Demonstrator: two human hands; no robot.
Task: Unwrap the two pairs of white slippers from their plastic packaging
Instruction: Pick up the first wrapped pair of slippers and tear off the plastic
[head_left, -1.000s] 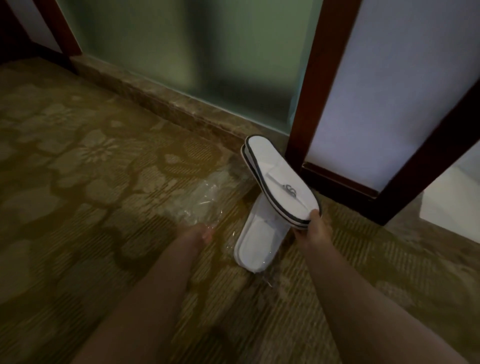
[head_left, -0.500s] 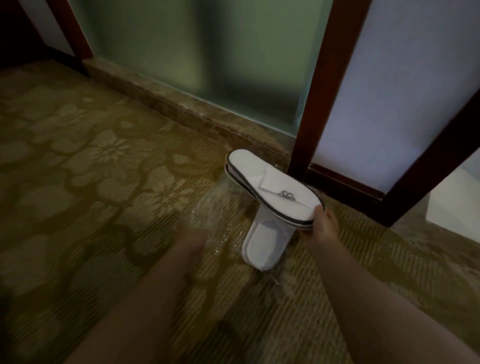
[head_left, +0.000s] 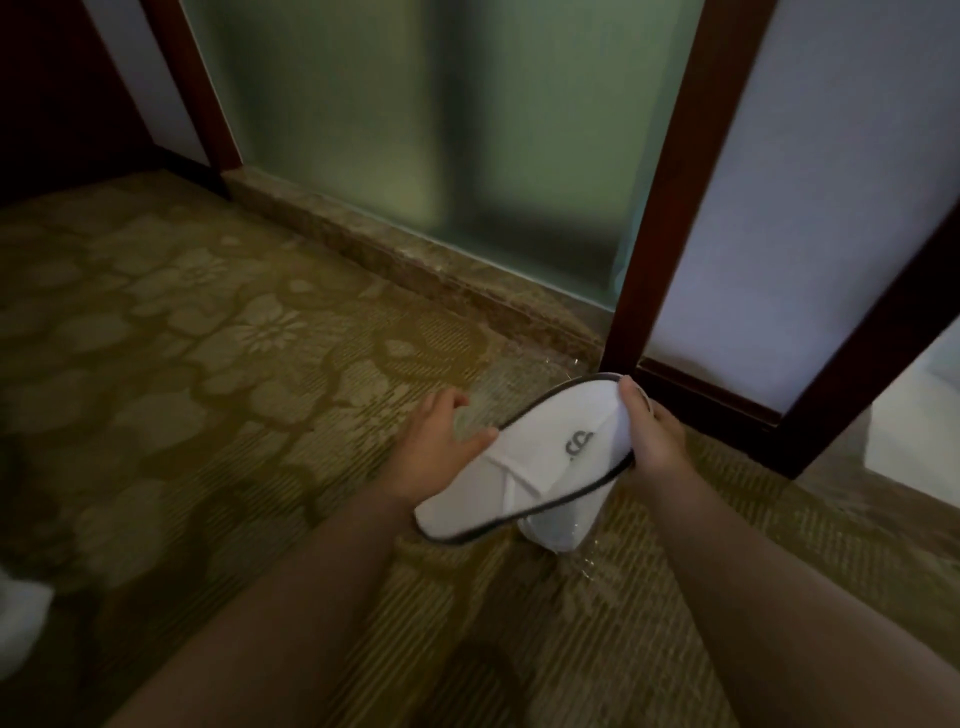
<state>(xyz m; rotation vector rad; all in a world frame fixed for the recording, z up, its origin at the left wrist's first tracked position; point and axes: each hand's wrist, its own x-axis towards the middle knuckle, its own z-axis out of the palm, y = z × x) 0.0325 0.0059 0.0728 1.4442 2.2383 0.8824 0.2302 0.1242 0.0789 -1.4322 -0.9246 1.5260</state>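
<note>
I have the slipper pair (head_left: 540, 462) held over the carpet (head_left: 208, 389), my right hand (head_left: 652, 436) in a closed grip on its toe end so the left hand (head_left: 434, 447), fingers spread and loose, can steady the heel. I count one bare pair held and one wrapped pair (head_left: 558, 527) lying beneath it in clear plastic (head_left: 584, 558); I judge it still needs unwrapping.
</note>
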